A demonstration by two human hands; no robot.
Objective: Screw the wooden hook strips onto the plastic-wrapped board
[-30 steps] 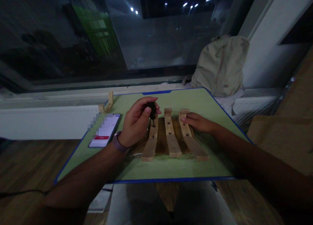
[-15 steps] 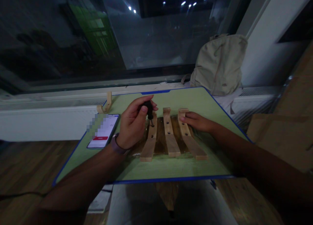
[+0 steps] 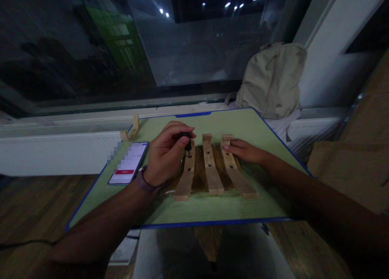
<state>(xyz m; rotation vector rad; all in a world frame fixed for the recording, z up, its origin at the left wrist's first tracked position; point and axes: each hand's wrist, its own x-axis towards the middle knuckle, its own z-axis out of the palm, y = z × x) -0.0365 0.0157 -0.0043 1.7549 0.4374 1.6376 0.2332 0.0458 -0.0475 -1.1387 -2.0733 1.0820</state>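
Observation:
My left hand [image 3: 168, 151] is closed around the black handle of a screwdriver [image 3: 188, 143]. Its tip points down at the upper hole of the left wooden piece [image 3: 185, 179]. A middle wooden piece [image 3: 212, 175] and a right wooden piece [image 3: 238, 177] lie alongside, each bent, with two dark holes and a raised far end. My right hand [image 3: 244, 150] grips the upper part of the right piece, thumb on top and the other fingers mostly hidden. Under the three pieces is a brown, shiny board or sheet [image 3: 199, 177].
The small green table [image 3: 170, 212] has a blue edge. On its left lies a phone [image 3: 129, 161] with a lit screen, and behind that a bent wooden piece [image 3: 135, 127]. A beige backpack [image 3: 273, 82] leans by the window; cardboard [image 3: 343, 169] stands at the right.
My left hand and the top of the screwdriver have shifted slightly, the handle now more upright and lower. My right hand stays in place on the right wooden piece.

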